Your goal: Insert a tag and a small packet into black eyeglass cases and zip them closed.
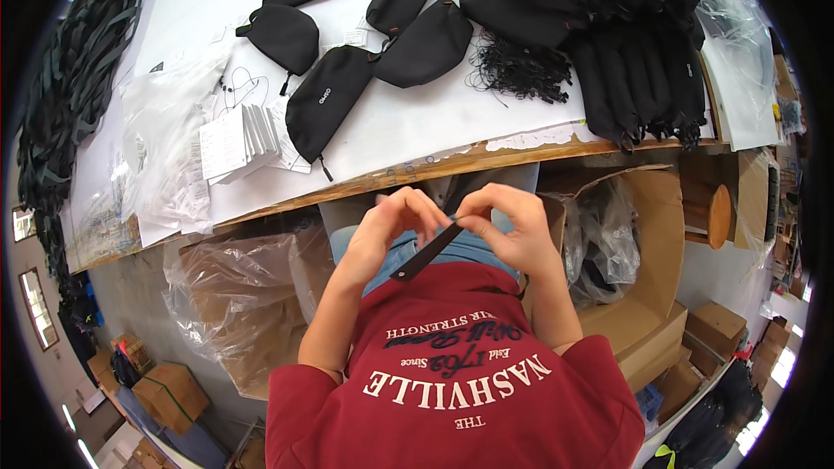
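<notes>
Just in front of the table edge, above my lap, both hands are at a narrow flat black strip (426, 255) with a small white mark at its lower end. My right hand (512, 221) pinches its upper end between thumb and fingers. The curled fingers of my left hand (395, 224) press against the same upper part; its fingertips are partly blurred. On the white tabletop (417, 126) beyond lie black zip pouches, the closest being an elongated pouch (326, 102) with a zip pull hanging toward the edge. A curved pouch (426, 45) lies right of it.
White paper tags (239, 143) and clear plastic bags (169, 122) lie on the table's left. Thin black cords (526, 68) and stacked black pouches (638, 82) occupy the right. Black straps (74, 113) hang at far left. Cardboard boxes (656, 243) flank me below.
</notes>
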The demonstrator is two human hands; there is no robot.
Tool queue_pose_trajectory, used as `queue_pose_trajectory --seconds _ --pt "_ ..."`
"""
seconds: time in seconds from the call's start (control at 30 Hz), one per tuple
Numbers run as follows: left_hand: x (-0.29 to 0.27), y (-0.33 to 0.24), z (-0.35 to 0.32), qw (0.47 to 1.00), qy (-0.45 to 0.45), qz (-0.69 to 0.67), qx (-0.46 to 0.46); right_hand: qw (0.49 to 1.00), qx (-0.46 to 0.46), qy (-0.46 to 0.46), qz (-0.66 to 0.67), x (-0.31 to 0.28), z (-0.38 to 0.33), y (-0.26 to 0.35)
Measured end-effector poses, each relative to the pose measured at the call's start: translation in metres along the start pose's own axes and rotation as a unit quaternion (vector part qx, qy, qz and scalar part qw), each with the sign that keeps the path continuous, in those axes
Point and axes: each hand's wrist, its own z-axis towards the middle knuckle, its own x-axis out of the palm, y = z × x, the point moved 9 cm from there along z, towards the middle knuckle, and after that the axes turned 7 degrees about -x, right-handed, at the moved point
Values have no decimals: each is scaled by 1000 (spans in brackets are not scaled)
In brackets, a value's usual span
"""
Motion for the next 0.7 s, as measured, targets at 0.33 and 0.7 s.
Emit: queue_pose_trajectory --seconds 0.33,0.7 --pt "-4 7 -2 979 -73 185 -32 967 156 81 183 35 -6 -36" --pt "-100 -72 117 759 -326 541 159 963 180 -6 202 14 -18 -60"
